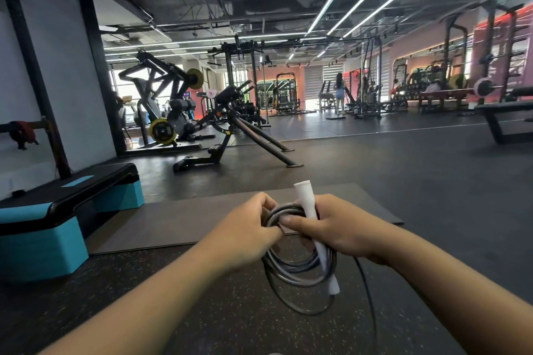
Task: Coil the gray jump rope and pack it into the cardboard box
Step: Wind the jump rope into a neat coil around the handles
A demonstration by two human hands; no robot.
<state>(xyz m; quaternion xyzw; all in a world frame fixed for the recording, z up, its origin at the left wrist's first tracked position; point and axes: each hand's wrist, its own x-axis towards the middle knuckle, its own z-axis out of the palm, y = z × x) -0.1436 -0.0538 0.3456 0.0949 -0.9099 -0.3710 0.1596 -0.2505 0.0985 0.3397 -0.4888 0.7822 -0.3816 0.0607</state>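
The gray jump rope [291, 268] hangs in several loops between my hands, in front of me above the floor. My right hand [331, 228] grips the coil together with a white handle [306, 199] that sticks up past my fingers. A second white handle end [333, 285] hangs below that hand. My left hand [251, 228] pinches the top of the coil from the left, fingers closed on the rope. One loose strand [370, 302] trails down toward the bottom of the view. No cardboard box is in view.
A dark mat [184, 219] lies on the speckled floor just beyond my hands. A teal and black step platform [57, 219] sits at the left. Gym machines [219, 124] stand further back, a bench [501, 118] at the right, and a person far off.
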